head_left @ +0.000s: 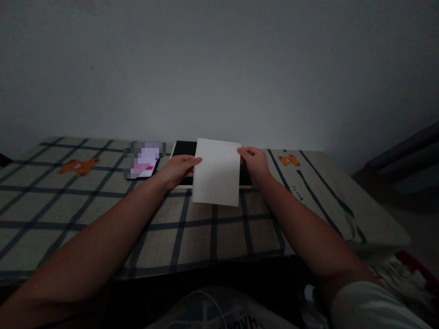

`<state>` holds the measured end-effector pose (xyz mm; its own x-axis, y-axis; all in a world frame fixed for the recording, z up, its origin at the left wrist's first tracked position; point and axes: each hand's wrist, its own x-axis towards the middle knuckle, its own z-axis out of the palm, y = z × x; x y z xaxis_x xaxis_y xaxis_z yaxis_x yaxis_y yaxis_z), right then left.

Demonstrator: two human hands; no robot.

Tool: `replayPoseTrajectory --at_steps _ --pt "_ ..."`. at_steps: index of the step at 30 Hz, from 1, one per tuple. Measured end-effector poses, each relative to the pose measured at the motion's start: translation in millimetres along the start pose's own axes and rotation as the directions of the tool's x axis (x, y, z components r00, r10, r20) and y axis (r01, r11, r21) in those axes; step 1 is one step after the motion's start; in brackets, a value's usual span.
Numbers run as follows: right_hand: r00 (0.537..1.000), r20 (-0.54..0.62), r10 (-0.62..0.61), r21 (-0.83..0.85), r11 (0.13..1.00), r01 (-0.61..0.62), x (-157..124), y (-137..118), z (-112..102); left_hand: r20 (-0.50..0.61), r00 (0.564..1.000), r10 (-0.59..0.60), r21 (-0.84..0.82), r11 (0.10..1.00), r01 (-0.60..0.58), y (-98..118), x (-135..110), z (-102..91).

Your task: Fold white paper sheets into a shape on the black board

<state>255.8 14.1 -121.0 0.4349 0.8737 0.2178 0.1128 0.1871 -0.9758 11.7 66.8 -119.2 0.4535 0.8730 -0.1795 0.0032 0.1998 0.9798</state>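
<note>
- The white lined sheet of paper [216, 172] sits at the centre of the view, held by both side edges with its face towards the camera
- The left hand [180, 169] is closed on the sheet's 9 o'clock edge, thumb on the front
- The right hand [255, 164] pinches the edge at about 2 o'clock
- A flat black rectangular slab [184, 149] lies behind the sheet, mostly hidden
- A dark phone with a lit pinkish screen [144, 161] lies at 9 o'clock of the left hand
- Under all of it spreads a beige cloth with dark blue checks [103, 203], with orange bear prints [78, 166] at 9 and 3 o'clock
</note>
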Motion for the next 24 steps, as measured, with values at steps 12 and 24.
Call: replayPoseTrajectory --at_steps 12,24 --pt "0.972 0.198 0.129 0.224 0.959 -0.173 0.6 1.7 -0.2 -0.121 0.989 0.080 -0.007 0.997 -0.082 -0.5 -2.7 1.0" --pt "0.883 0.431 0.185 0.126 0.957 -0.262 -1.8 9.4 -2.5 -0.259 0.947 0.191 0.006 0.981 -0.196 -5.0 8.7 -8.8"
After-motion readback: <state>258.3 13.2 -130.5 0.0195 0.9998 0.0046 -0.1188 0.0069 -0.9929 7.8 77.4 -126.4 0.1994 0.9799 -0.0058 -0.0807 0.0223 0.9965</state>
